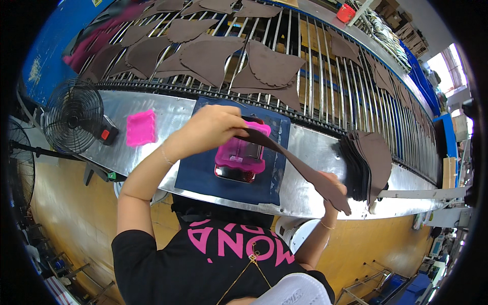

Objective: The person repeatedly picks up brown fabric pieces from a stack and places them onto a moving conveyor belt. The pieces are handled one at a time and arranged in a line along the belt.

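A brown flat cut piece with a curved edge is stretched between my two hands, tilted above the work table. My left hand pinches its upper left end between thumb and fingers. My right hand grips the lower right end, partly hidden behind the piece. Under my left hand, a pink wavy-edged tray sits on a dark, red-speckled base, with a dark block inside. Both rest on a dark blue mat. To the right of the piece stands a leaning stack of similar brown pieces.
Beyond the metal table runs a conveyor of metal rods carrying several brown pieces. A pink square tray lies at left, beside a black fan. A pale bar juts in at right.
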Demonstrator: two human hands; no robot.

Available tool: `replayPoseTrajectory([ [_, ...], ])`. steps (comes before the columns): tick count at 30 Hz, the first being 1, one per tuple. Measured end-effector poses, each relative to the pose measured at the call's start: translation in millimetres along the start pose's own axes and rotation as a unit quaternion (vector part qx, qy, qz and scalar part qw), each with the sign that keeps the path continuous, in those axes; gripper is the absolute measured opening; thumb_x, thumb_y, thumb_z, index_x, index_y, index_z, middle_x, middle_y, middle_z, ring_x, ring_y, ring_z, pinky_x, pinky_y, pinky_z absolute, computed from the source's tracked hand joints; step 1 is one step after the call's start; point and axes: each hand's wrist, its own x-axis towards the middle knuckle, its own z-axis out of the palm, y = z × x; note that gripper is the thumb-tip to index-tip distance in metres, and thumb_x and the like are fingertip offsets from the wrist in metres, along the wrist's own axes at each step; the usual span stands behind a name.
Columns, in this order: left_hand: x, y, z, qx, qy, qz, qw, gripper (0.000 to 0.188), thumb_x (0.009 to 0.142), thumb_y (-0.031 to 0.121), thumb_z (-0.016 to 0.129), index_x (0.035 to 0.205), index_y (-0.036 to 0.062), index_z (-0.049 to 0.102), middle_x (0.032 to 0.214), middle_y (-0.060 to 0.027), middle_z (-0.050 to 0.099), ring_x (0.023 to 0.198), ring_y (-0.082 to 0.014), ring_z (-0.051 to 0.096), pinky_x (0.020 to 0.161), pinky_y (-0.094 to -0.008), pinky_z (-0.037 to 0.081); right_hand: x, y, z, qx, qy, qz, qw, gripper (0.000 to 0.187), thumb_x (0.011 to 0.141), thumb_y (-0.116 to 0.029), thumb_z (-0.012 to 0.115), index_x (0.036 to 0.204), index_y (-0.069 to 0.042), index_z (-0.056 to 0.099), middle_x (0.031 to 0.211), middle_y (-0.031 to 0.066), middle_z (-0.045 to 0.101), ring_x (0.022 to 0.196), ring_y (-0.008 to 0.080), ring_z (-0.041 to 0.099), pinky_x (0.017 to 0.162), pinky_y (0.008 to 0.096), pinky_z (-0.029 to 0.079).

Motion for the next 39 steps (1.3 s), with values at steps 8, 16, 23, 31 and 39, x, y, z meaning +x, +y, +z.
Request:
replayPoseTrajectory([
  [8,69.2,30.0,40.0,-0.083,-0.034,0.049,0.995,0.037,0.077,0.027,0.071,0.109,0.0088,0.062,0.100,-0.0105,0.053,0.075,-0.0310,0.061,0.065,-0.0389,0.049,-0.6,-64.1,-100.1,-0.108,0.402,0.029,0.909,0.018,0.087,-0.010,0.066,0.100,0.003,0.068,0.087,0.0086,0.065,0.081,0.0139,0.058,0.071,0.0271,0.048],
  [16,120.3,36.2,22.9,-0.021,0.022,0.145,0.989,0.025,0.083,0.024,0.066,0.103,0.0096,0.067,0.092,-0.0073,0.061,0.076,-0.0291,0.062,0.068,-0.0360,0.050,81.7,-149.7,-94.9,-0.525,0.136,-0.232,0.808,0.014,0.085,-0.007,0.062,0.096,-0.008,0.070,0.080,0.0048,0.066,0.072,0.0141,0.057,0.095,0.0360,0.031],
  [23,149.7,-67.1,50.6,-0.387,0.028,-0.209,0.897,0.020,0.089,0.016,0.062,0.090,-0.0039,0.062,0.060,-0.0047,0.058,0.042,-0.0090,0.054,0.037,-0.0229,0.043,114.0,-160.8,-73.2,-0.521,0.297,-0.290,0.746,0.020,0.086,-0.013,0.065,0.106,-0.010,0.067,0.105,0.0007,0.068,0.091,0.0149,0.060,0.095,0.0360,0.031],
  [31,184.6,-269.0,70.6,-0.564,0.328,-0.314,0.690,0.030,0.089,0.001,0.053,0.119,-0.0017,0.051,0.090,-0.0104,0.059,0.055,-0.0159,0.060,0.044,-0.0243,0.049,82.8,-98.3,-85.4,-0.548,0.237,-0.090,0.797,0.017,0.090,-0.014,0.059,0.104,-0.008,0.066,0.099,0.0042,0.067,0.092,0.0179,0.059,0.094,0.0374,0.031],
  [39,220.0,-362.7,99.5,-0.569,0.424,-0.378,0.595,0.021,0.089,-0.004,0.042,0.104,0.0018,0.054,0.085,-0.0106,0.058,0.059,-0.0203,0.062,0.047,-0.0284,0.052,42.0,-70.3,-93.4,-0.574,0.219,0.034,0.788,0.011,0.090,-0.013,0.057,0.094,-0.007,0.066,0.093,0.0035,0.066,0.088,0.0188,0.059,0.092,0.0369,0.031],
])
